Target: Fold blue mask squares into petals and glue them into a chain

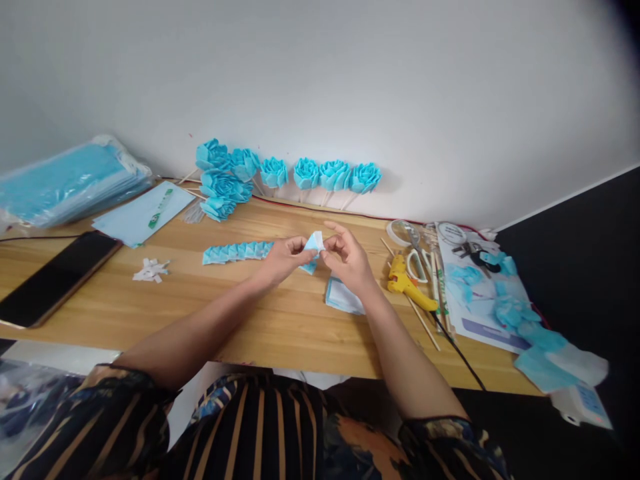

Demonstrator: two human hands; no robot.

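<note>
Between my hands is a small folded blue and white fabric piece (314, 241), held up over the wooden table. My left hand (286, 260) pinches its left side between thumb and fingers. On the other side, my right hand (347, 257) grips the white edge with thumb and index finger, its other fingers raised. A row of folded blue petals (235, 252) lies just left of my left hand and runs partly behind it. Under my right wrist rests a stack of blue-edged white squares (344, 298), partly covered by the forearm.
Blue fabric flowers (306, 173) on sticks lean along the wall. A yellow glue gun (407, 283), scissors (417, 263) and tape roll (399, 232) lie right. A phone (55, 280), white strips (151, 270) and a bagged blue stack (70, 180) occupy the left.
</note>
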